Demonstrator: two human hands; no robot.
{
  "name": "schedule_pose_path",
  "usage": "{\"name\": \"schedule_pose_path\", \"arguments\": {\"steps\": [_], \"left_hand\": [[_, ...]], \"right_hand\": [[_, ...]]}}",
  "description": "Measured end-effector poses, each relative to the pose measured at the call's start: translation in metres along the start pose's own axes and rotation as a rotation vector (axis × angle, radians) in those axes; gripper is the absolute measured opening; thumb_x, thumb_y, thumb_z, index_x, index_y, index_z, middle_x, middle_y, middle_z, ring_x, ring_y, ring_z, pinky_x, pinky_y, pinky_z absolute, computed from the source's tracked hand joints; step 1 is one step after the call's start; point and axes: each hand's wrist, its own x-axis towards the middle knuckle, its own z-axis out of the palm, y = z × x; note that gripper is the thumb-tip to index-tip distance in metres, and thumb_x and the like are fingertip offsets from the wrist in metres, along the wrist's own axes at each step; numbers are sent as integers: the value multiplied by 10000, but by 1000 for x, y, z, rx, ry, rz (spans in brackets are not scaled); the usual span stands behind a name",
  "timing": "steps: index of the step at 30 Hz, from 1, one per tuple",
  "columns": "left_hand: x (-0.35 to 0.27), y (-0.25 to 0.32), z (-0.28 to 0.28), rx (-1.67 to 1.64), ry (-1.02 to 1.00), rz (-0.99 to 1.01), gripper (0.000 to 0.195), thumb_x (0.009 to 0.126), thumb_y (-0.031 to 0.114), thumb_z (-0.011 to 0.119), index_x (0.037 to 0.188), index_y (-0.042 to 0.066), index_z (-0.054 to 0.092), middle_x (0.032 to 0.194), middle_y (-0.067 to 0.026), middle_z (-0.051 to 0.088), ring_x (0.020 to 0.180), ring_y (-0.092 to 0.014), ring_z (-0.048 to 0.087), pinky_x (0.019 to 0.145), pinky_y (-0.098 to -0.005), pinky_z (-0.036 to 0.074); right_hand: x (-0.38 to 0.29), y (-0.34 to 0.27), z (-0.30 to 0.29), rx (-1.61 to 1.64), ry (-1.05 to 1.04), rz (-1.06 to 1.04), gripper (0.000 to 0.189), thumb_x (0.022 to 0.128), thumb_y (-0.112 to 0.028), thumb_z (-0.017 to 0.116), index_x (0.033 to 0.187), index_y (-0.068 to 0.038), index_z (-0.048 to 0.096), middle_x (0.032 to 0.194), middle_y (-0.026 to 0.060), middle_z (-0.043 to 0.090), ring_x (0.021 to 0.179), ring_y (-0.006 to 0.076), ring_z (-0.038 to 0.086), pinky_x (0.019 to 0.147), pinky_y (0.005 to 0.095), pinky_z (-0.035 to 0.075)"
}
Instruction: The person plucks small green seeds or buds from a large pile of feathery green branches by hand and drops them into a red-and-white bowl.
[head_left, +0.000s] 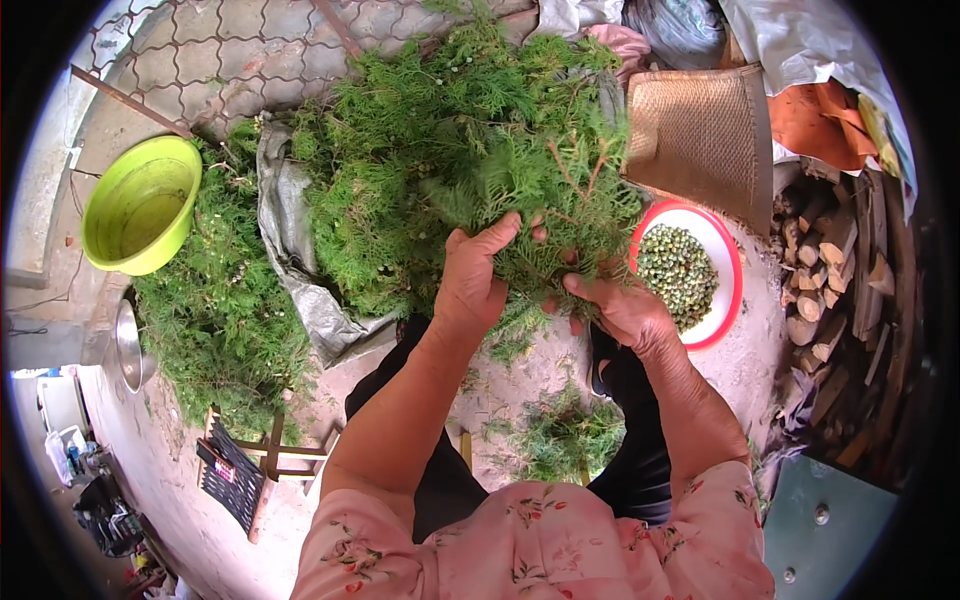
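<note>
My right hand (626, 307) grips the stem end of a leafy evergreen branch (581, 199), apparently of a cypress or arborvitae kind. On the same branch, my left hand (476, 270) has its thumb and fingertips around the foliage; part of its fingers is hidden by leaves. Beyond both hands spreads a large heap of cut evergreen branches (420, 150), lying on a grey woven plastic sack (289, 202). Beside my right hand stands a white basin with a red rim (731, 300). Small round green cones or seeds (675, 274) partly fill it.
To the left are a lime-green plastic basin (142, 206), more cut branches (225, 300), a metal bowl (129, 345) and a chair with dark webbing (232, 469). Right of me lie a woven basket (697, 135) and stacked firewood (817, 277). Loose sprigs (570, 431) lie between my legs.
</note>
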Motion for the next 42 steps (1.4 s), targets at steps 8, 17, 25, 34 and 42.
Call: {"name": "schedule_pose_path", "arguments": {"steps": [8, 17, 25, 34, 42], "left_hand": [[7, 13, -9, 23, 130, 200, 282, 795, 40, 580, 1065, 26, 501, 971, -76, 576, 856, -203, 559, 729, -329, 477], [6, 38, -32, 41, 228, 238, 320, 845, 139, 551, 1119, 16, 441, 1121, -118, 543, 1004, -232, 550, 836, -339, 455], [2, 65, -53, -95, 260, 327, 212, 854, 126, 532, 1037, 25, 502, 967, -48, 590, 870, -152, 561, 794, -299, 453], [-3, 73, -59, -143, 313, 320, 226, 850, 119, 541, 1051, 24, 497, 926, -59, 601, 817, -154, 580, 754, -292, 472], [-5, 72, -64, -106, 252, 322, 221, 855, 112, 534, 1048, 14, 489, 907, -70, 600, 778, -144, 582, 704, -266, 487]], "right_hand": [[8, 6, -21, -17, 159, -109, 437, 787, -40, 570, 1169, 49, 379, 921, 88, 509, 666, 145, 543, 483, 239, 456], [-28, 6, -170, -449, 565, -93, 144, 796, -133, 551, 890, -28, 521, 615, 18, 524, 447, 109, 515, 387, 224, 405], [-309, 247, -389, -885, 774, 863, 172, 795, -178, 510, 765, -21, 573, 660, 90, 560, 560, 210, 566, 440, 355, 424], [-379, 270, -365, -1567, 425, 1046, 230, 801, -239, 523, 738, -24, 577, 680, 143, 590, 581, 287, 574, 530, 405, 450], [16, 78, -215, -700, 378, 49, 206, 850, -188, 499, 863, -1, 585, 730, 96, 621, 611, 185, 596, 515, 280, 449]]}}
